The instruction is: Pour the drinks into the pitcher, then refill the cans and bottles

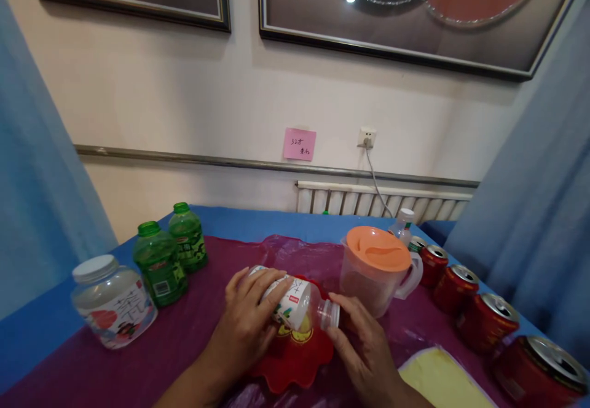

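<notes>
A clear plastic bottle [295, 300] with a white printed label lies tilted on its side above a red scalloped plate [288, 371], its neck pointing right. My left hand [251, 316] is wrapped round the bottle's body. At the neck, the thumb and fingers of my right hand [357, 340] pinch the white cap [335, 314]. Yellow printing shows on the plate just under the bottle. Whether the cap is loose on the neck cannot be made out.
Left stand a lidded jar [115, 303] and two green bottles [160, 266] [188, 239]. An orange-lidded pitcher [375, 273] is right of the bottle. Several red cans [488, 322] line the right edge, near a small clear bottle [402, 227]. A yellow cloth [445, 377] lies front right.
</notes>
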Motion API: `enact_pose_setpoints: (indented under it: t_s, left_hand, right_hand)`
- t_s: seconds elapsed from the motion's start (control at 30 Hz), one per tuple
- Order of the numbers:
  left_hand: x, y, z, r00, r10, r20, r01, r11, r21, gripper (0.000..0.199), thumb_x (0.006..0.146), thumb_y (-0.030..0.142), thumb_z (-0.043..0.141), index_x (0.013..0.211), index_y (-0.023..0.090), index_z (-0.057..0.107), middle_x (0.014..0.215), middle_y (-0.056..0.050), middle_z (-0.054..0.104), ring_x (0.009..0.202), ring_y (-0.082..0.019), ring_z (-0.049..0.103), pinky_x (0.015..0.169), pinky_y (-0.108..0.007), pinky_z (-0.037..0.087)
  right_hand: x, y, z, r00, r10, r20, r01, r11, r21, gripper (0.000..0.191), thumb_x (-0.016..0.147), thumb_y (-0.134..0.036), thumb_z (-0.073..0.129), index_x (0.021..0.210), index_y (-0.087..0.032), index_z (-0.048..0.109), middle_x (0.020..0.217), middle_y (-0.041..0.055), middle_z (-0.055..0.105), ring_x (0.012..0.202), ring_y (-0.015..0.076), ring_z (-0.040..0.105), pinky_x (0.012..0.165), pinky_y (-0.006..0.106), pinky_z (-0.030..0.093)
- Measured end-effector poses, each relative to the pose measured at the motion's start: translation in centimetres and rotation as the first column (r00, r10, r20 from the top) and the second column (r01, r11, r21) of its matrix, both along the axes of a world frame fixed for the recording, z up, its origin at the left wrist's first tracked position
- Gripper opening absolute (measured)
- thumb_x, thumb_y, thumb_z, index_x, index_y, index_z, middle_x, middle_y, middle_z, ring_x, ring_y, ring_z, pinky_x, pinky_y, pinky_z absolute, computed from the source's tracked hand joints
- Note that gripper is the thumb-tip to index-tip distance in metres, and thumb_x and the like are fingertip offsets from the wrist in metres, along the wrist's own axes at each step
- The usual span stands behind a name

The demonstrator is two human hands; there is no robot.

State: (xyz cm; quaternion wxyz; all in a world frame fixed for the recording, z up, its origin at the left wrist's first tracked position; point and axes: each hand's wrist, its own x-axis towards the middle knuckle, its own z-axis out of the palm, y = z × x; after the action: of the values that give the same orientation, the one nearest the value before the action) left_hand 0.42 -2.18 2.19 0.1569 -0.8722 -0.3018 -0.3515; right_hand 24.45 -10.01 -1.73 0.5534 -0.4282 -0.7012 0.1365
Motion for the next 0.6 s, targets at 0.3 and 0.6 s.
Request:
enact_pose_setpoints:
  t_s: [0.3, 0.6]
  left_hand:
    - [-0.8, 2.0, -1.0, 0.980, 0.117, 0.162, -0.080, 0.973, -0.215, 0.061, 0.079, 0.037, 0.070, 0.137, 0.024, 0.054, 0.131, -0.011, 0.069, 0.119, -0.032, 0.063, 0.109, -0.054, 0.037]
    - [0.6, 1.8, -0.9, 0.884, 0.219, 0.413, 0.096, 0.779, -0.619, 0.060, 0.069, 0.047, 0.075, 0.120, 0.019, 0.065, 0.117, -0.010, 0.073, 0.105, -0.030, 0.070, 0.091, -0.043, 0.056]
  right_hand:
    - [0.4, -1.8, 2.9, 0.996, -0.078, -0.051, 0.074, 0.994, -0.085, 0.023, 0.089, -0.024, 0.065, 0.112, -0.023, 0.058, 0.105, 0.0062, 0.069, 0.091, 0.0189, 0.068, 0.079, 0.029, 0.056]
    - [2.9, -5.2, -1.2, 0.870, 0.205, 0.449, 0.023, 0.892, -0.452, 0.022, 0.072, -0.028, 0.079, 0.085, -0.024, 0.061, 0.084, -0.0009, 0.072, 0.077, 0.0183, 0.065, 0.072, 0.028, 0.046]
